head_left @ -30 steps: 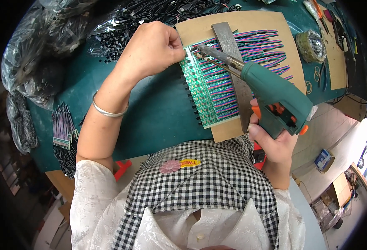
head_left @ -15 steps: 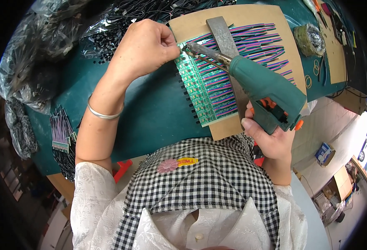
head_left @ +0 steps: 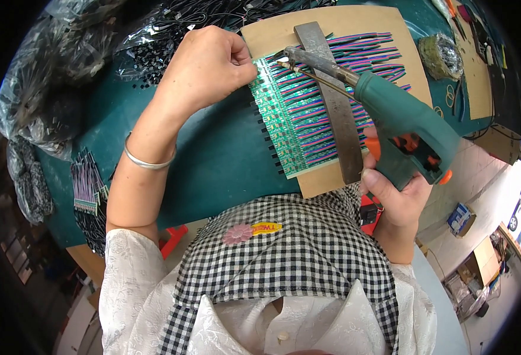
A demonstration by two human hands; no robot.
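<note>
A panel of small green circuit boards (head_left: 272, 118) lies on a cardboard sheet (head_left: 361, 21), with black connectors along its left edge. Multicoloured wires (head_left: 361, 59) run from its right side beneath a flat metal bar (head_left: 338, 112). My left hand (head_left: 216, 65) is closed in a pinch at the panel's upper left corner; its fingertips hide whatever they grip. My right hand (head_left: 399, 198) is wrapped round the handle of a green soldering gun (head_left: 411, 112). The gun's tip sits above the wire ends near the panel's top, a little right of my left fingertips.
Clear plastic bags (head_left: 41, 77) and black cables (head_left: 213, 15) crowd the far left of the green table (head_left: 225, 154). A bundle of wired boards (head_left: 87, 186) lies at the left. To the right are a wrapped roll (head_left: 441, 56), rubber bands (head_left: 450, 94) and hand tools (head_left: 459, 23).
My right hand has drawn the soldering gun to the right, and its tip has left the panel's upper left corner. My left hand has barely moved.
</note>
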